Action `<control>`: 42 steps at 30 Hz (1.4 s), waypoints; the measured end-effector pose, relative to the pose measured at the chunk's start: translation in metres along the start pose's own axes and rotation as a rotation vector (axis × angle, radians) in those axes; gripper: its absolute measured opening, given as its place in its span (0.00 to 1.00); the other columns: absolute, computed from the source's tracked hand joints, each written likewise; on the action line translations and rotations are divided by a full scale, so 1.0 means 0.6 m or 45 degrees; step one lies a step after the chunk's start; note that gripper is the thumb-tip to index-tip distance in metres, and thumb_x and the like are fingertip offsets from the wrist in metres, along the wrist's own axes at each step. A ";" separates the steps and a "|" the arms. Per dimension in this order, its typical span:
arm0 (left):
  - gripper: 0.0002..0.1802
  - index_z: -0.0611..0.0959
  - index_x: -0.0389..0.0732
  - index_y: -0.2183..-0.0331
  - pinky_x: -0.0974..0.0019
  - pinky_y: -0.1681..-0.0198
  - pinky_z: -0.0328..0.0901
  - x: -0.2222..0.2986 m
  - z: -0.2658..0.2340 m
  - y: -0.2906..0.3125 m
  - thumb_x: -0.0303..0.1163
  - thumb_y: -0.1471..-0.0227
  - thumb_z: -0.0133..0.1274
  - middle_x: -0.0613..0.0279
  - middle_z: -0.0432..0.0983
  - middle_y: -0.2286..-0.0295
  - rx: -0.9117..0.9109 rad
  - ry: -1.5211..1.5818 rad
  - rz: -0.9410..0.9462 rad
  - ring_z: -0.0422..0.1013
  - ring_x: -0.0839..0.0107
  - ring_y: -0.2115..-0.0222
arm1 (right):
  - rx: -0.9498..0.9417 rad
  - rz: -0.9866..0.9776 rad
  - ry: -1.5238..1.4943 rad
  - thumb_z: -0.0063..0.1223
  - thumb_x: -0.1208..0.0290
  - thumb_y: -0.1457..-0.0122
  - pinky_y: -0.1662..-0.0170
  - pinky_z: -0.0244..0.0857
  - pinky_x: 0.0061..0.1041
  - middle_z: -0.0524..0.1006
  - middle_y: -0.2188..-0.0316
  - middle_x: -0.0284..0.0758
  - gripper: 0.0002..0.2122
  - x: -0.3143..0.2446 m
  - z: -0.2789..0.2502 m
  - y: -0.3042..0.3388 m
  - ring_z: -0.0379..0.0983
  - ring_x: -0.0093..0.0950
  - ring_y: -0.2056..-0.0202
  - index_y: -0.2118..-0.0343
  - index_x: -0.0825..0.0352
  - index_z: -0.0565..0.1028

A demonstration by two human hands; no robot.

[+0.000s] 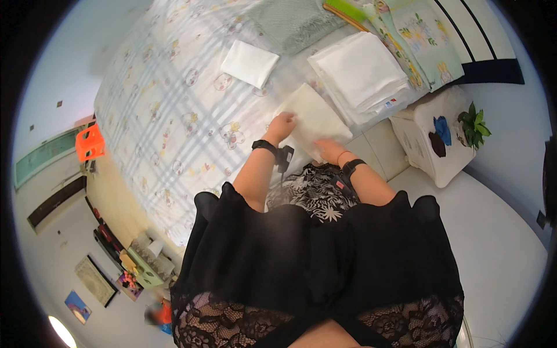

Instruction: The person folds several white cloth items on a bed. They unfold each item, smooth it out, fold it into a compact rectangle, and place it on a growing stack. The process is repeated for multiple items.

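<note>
A cream folded cloth (316, 116) lies at the near edge of the bed, in front of me. My left hand (282, 126) is closed on its left edge, the fingers curled in a pinch. At the near edge of the same cloth, my right hand (331, 151) grips with bent fingers; the thumb side is partly hidden. Beyond my left hand rests a smaller folded white cloth (249, 62), apart from both hands. To the right of it sits a stack of folded white cloths (360, 69), close to the cream one.
The bed (191, 98) has a patterned sheet. At its far side lie a grey-green fuzzy textile (293, 26), a green-bristled brush (347, 11) and a floral pillow (420, 37). A white nightstand (420, 136) with a plant (476, 126) stands right; an orange stool (90, 143) stands left.
</note>
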State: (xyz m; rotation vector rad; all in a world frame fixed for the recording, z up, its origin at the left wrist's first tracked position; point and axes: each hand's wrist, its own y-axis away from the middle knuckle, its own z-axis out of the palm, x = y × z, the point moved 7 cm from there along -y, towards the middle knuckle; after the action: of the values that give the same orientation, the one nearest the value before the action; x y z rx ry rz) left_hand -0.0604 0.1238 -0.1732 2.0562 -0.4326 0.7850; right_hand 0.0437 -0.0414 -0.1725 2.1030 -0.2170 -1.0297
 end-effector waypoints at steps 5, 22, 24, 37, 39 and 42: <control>0.24 0.70 0.42 0.50 0.63 0.59 0.65 -0.061 -0.065 -0.006 0.33 0.50 0.52 0.64 0.67 0.59 0.047 1.061 -0.327 0.65 0.69 0.61 | 0.434 -0.114 -0.054 0.47 0.75 0.50 0.46 0.58 0.35 0.67 0.49 0.43 0.24 -0.028 -0.024 0.032 0.63 0.41 0.49 0.46 0.61 0.65; 0.22 0.72 0.44 0.54 0.58 0.51 0.60 -0.143 -0.141 -0.183 0.44 0.48 0.49 0.63 0.60 0.51 0.167 1.939 -0.221 0.57 0.61 0.53 | 0.873 0.217 -0.736 0.44 0.77 0.46 0.50 0.61 0.32 0.68 0.53 0.44 0.22 -0.035 0.028 0.139 0.67 0.37 0.54 0.46 0.65 0.63; 0.25 0.71 0.39 0.55 0.61 0.55 0.61 -0.140 -0.141 -0.198 0.45 0.49 0.50 0.62 0.62 0.57 0.204 2.042 -0.221 0.59 0.64 0.58 | 0.870 0.287 -0.820 0.45 0.77 0.46 0.54 0.64 0.30 0.69 0.55 0.42 0.23 -0.020 0.029 0.142 0.69 0.33 0.58 0.45 0.65 0.62; 0.26 0.72 0.35 0.50 0.67 0.56 0.60 0.133 -0.195 0.097 0.44 0.43 0.40 0.64 0.75 0.74 -0.576 2.063 0.278 0.68 0.70 0.68 | 0.406 0.073 -2.327 0.43 0.55 0.39 0.57 0.68 0.30 0.71 0.57 0.44 0.27 -0.122 -0.001 0.110 0.71 0.33 0.59 0.43 0.68 0.56; 0.26 0.73 0.34 0.51 0.65 0.53 0.59 0.136 -0.175 0.169 0.45 0.42 0.41 0.62 0.75 0.61 -0.742 2.047 0.245 0.68 0.71 0.61 | 0.240 -0.108 -2.548 0.39 0.48 0.40 0.55 0.67 0.32 0.68 0.52 0.46 0.30 -0.165 -0.029 0.115 0.69 0.35 0.54 0.42 0.67 0.55; 0.27 0.76 0.35 0.54 0.64 0.50 0.57 0.141 -0.150 0.262 0.49 0.42 0.39 0.61 0.69 0.52 -0.909 1.513 0.221 0.63 0.70 0.52 | 0.214 -0.439 -2.552 0.31 0.39 0.41 0.49 0.63 0.37 0.63 0.45 0.43 0.34 -0.199 -0.071 0.134 0.65 0.37 0.48 0.41 0.63 0.54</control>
State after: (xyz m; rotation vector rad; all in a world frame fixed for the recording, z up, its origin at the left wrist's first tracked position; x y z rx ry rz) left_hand -0.1191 0.1085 0.0173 0.6828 -0.1466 1.5094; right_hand 0.0101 -0.0190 -0.0279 0.4129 -0.8597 -2.9642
